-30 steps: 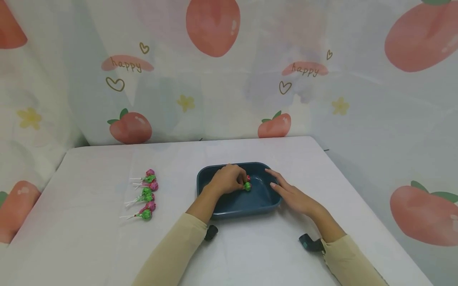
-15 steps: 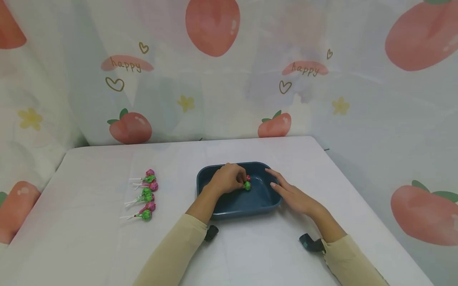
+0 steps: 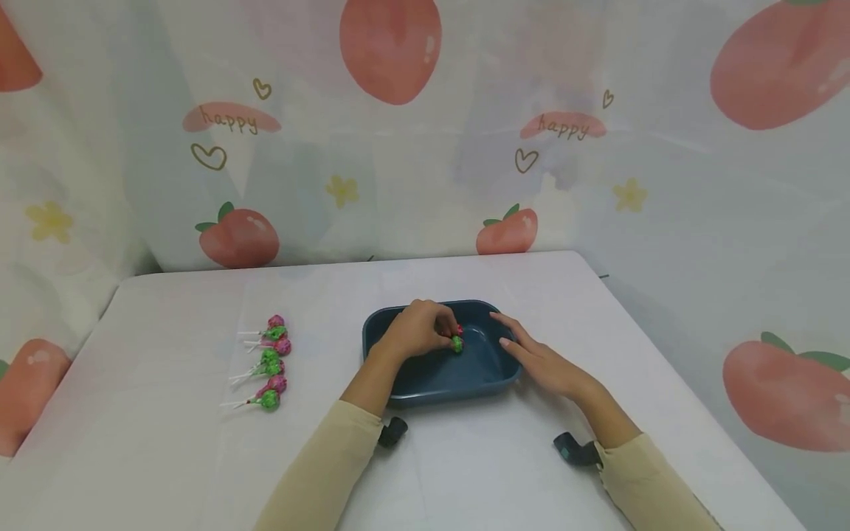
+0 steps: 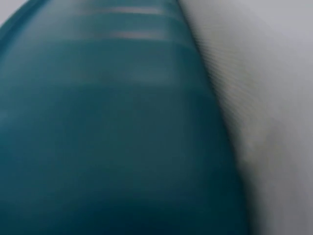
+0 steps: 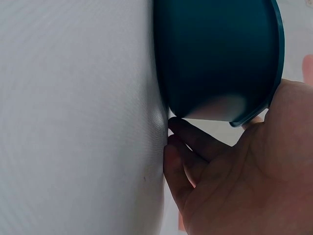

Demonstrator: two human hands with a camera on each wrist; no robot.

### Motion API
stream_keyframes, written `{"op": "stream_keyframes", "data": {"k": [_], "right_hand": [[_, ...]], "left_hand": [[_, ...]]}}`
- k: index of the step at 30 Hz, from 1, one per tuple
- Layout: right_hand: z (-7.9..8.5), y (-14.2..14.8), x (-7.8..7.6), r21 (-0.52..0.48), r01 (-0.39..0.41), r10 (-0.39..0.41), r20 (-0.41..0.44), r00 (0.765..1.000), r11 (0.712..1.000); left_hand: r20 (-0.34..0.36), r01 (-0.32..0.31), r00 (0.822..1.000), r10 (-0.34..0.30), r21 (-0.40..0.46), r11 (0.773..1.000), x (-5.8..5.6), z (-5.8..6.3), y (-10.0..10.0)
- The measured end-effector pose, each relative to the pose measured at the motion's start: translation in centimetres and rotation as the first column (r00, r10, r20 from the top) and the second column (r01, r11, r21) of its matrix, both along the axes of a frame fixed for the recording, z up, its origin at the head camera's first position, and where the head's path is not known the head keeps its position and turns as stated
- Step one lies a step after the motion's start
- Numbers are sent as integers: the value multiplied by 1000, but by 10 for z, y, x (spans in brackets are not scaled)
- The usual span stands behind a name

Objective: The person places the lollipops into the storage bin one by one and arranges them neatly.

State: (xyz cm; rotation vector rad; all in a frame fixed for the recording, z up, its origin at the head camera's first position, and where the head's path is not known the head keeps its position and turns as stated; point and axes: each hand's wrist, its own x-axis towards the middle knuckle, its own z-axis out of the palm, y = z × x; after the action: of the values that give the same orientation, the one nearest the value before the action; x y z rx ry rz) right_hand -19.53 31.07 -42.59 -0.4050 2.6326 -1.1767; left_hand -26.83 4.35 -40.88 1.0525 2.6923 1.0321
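Observation:
A dark blue rectangular tray [image 3: 434,394] rests on the white table. My left hand [image 3: 418,332] reaches over its front wall, thumb and fingers bent and parted beside a green-wrapped lollipop [image 3: 457,344] and a pink-red one [image 3: 460,330] inside it. Their sticks are hidden by the hand. At the tray's right end is my right hand [image 3: 541,365], fingers extended along the rim and outer wall. The right wrist view shows that hand [image 5: 234,181] with fingertips low against the tray [image 5: 220,54]. Only the blurred tray wall [image 4: 117,132] fills the left wrist view.
Several pink and green lollipops [image 3: 268,361] lie in a column on the left of the table [image 3: 153,442], sticks pointing left. Dark wrist cameras [image 3: 576,450] hang by both sleeves. A peach-printed cloth [image 3: 412,184] stands behind the table.
My left hand has lifted slightly and shifted left, with a wider gap between thumb and fingers. The lollipops in the tray and my right hand hold their places; the view shifts slightly.

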Motion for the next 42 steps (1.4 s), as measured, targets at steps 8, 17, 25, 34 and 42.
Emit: {"op": "stream_keyframes", "data": {"k": [8, 17, 25, 34, 42], "right_hand": [[1, -5, -3, 2, -11, 11, -7, 1000, 1000], [-2, -8, -6, 4, -15, 15, 5, 1000, 1000], [-6, -5, -6, -6, -10, 10, -16, 1000, 1000], [-4, 0, -1, 13, 12, -11, -9, 1000, 1000], [-3, 2, 0, 7, 3, -3, -13, 1000, 1000]], "left_hand": [[19, -23, 1000, 22, 46, 999, 2, 4, -9], [-2, -8, 1000, 8, 23, 1000, 2, 7, -19], [46, 10, 999, -8, -36, 999, 9, 9, -35], [8, 18, 1000, -17, -49, 999, 8, 7, -54], [36, 45, 998, -45, -3, 999, 10, 5, -67]]}}
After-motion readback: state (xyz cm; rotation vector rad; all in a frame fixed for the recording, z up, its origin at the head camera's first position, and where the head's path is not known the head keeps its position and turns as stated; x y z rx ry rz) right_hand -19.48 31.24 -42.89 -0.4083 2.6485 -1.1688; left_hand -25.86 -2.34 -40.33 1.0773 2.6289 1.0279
